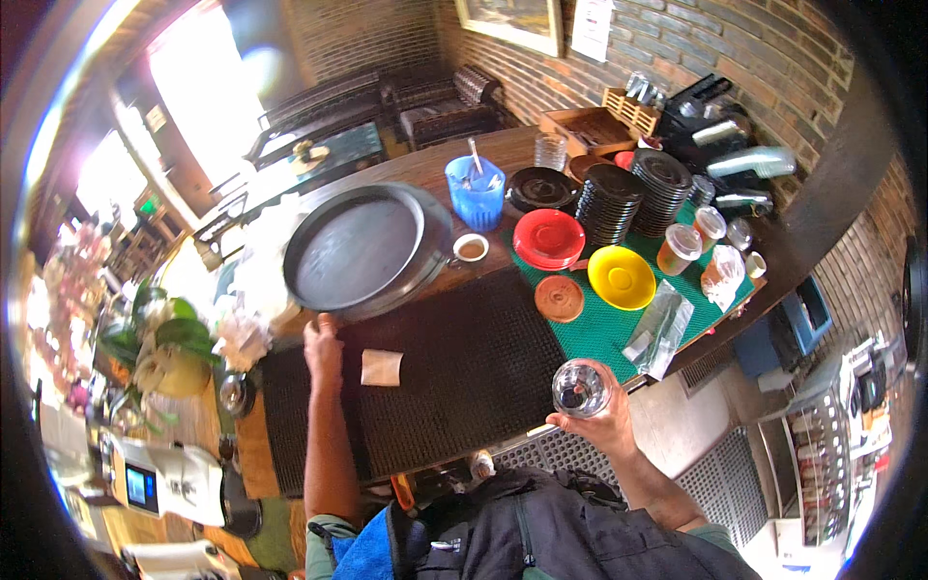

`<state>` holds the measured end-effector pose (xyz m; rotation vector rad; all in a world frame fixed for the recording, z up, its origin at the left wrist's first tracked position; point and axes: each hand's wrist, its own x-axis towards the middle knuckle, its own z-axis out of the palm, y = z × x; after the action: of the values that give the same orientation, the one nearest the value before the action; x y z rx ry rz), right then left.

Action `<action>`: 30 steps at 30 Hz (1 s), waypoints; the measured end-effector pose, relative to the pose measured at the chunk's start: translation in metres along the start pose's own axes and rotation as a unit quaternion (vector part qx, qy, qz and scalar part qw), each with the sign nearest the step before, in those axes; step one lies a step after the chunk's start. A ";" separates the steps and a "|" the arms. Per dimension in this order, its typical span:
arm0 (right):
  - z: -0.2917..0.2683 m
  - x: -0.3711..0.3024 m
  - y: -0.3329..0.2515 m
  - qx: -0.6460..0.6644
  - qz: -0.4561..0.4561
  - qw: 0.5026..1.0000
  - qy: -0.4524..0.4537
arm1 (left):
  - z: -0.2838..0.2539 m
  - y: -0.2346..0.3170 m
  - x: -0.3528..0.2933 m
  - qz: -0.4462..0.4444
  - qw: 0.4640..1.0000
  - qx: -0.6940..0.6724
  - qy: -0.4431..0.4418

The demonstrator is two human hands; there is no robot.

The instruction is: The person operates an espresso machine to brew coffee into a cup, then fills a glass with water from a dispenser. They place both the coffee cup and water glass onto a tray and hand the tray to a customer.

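My right hand (609, 418) is closed around a clear drinking glass (580, 389), seen from above over the front edge of the counter. My left hand (323, 346) rests at the far left of the black rubber mat (454, 406). Its fingers point toward the rim of a large round dark tray (362, 246); whether they touch it I cannot tell. A folded beige napkin (382, 368) lies on the mat to the right of my left hand. Beyond the mat stands a small white cup (471, 248) of brown liquid.
A blue container (475, 193) holds utensils. Red saucers (549, 240), a yellow saucer (622, 277) and stacked black saucers (609, 205) crowd the right side. Lidded cups (680, 248) and a plastic bag (659, 329) sit on a green mat (599, 333). Flowers (174, 367) stand left.
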<state>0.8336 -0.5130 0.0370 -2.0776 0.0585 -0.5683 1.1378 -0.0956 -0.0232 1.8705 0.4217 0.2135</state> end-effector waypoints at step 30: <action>-0.075 0.043 0.079 -0.043 0.056 0.997 0.012 | 0.388 0.281 -0.124 0.349 0.869 0.088 -0.339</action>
<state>0.8551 -0.6272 0.0217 -2.1366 0.2162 -0.5295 1.2107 -0.5640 0.1187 2.0631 -0.7580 -0.0208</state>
